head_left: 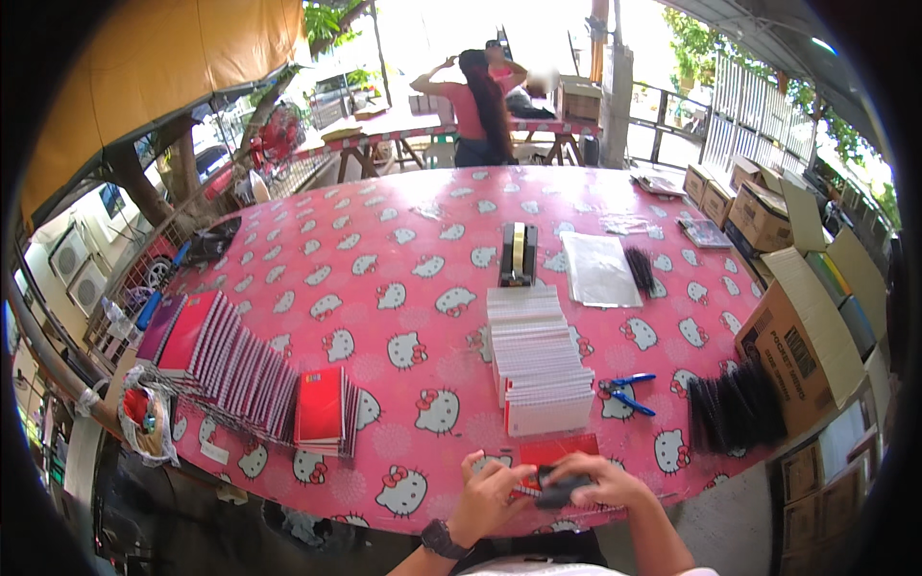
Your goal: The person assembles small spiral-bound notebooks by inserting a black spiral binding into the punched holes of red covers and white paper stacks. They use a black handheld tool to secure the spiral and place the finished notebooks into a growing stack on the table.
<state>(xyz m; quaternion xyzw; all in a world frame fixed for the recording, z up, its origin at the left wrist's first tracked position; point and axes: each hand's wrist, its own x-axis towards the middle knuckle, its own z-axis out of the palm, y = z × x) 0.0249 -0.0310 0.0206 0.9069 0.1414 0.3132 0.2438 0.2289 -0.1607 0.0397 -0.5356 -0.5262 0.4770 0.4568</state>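
At the table's near edge my left hand (492, 496) and my right hand (607, 480) meet over a red-covered notebook (555, 449). My right hand grips a small dark object (562, 490), which my left fingers also touch. What the dark object is I cannot tell. Just beyond the hands lies a fanned stack of white notebooks (540, 360). A blue-handled pair of pliers (626, 392) lies to their right.
Pink patterned tablecloth (384, 259). A row of red notebooks (240, 370) at left, a black tape dispenser (519, 252), a clear plastic sheet (599, 269), black spiral bindings (738, 408) at right. Cardboard boxes (799, 336) line the right side. A person in pink (478, 106) stands at a far table.
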